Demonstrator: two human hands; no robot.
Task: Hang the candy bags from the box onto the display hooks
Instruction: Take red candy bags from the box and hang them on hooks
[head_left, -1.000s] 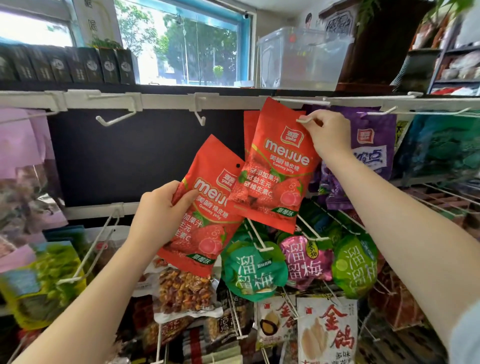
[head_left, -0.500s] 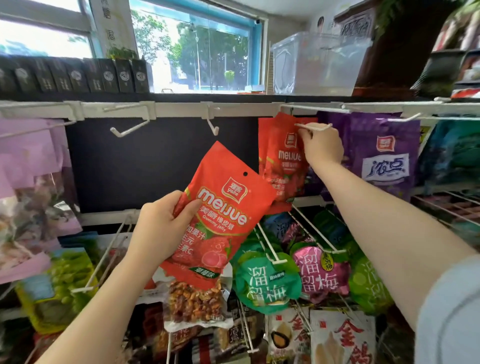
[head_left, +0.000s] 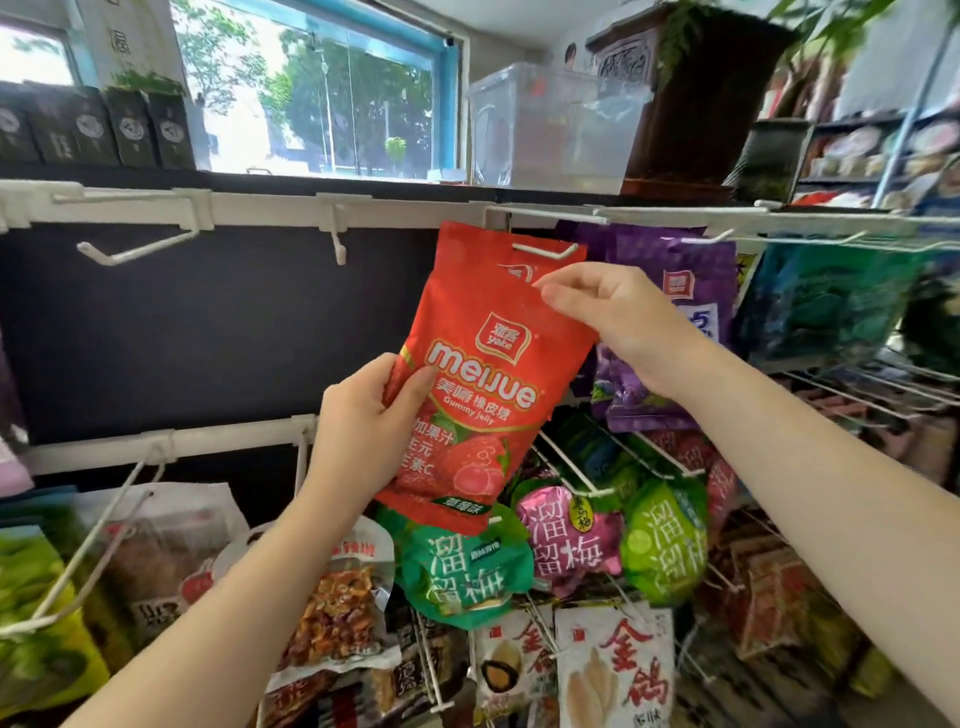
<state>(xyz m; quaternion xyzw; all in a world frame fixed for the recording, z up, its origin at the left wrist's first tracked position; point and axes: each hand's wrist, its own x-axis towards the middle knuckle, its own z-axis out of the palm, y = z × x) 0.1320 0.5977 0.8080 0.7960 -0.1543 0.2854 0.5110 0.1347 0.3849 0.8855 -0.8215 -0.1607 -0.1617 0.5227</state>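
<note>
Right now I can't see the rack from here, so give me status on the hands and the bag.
Left hand grips red gummy bag low; right hand pinches its top corner. Bag just under loaded hook, not threaded. Nothing blocking.

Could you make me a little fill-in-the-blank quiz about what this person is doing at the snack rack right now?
1. Both hands hold a candy bag whose main colour is ____.
2. The right hand pinches the bag near its ____ edge, just below the white hook.
3. The left hand grips the bag's ____ side.
4. Right of that hook hang bags coloured ____.

Missing words: red; top; left; purple
</note>
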